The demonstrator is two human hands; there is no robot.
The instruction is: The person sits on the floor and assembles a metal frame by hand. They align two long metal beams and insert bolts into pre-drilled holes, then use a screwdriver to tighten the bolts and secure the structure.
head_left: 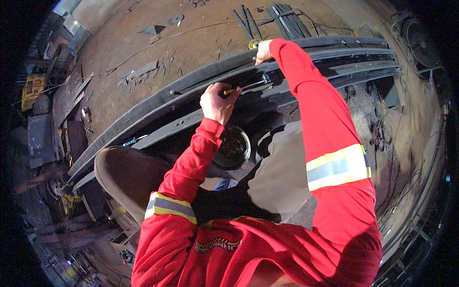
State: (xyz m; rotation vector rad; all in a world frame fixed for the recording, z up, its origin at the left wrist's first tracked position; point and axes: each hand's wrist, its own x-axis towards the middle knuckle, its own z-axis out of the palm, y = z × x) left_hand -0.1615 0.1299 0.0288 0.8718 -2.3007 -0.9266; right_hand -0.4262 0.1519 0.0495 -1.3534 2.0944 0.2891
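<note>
Long dark curved metal beams (201,74) with bolts along them stretch across in front of me. My left hand (218,103) is closed round the yellow-orange handle of a socket wrench (252,86). The wrench's head sits in the channel between the beams, where a bolt under it cannot be made out. At the far beam's outer side, my right hand (263,51) has its fingers curled down over the edge. A round brass-coloured piece (254,44) shows beside those fingers, but what they grip is hidden.
Below the beams, between my legs, is a round dark container (231,147) with a pale rim. Dark metal strips (288,21) lie on the floor beyond. Scrap pieces (142,71) lie to the left, near a yellow case (33,92). A round fan-like object (420,43) stands far right.
</note>
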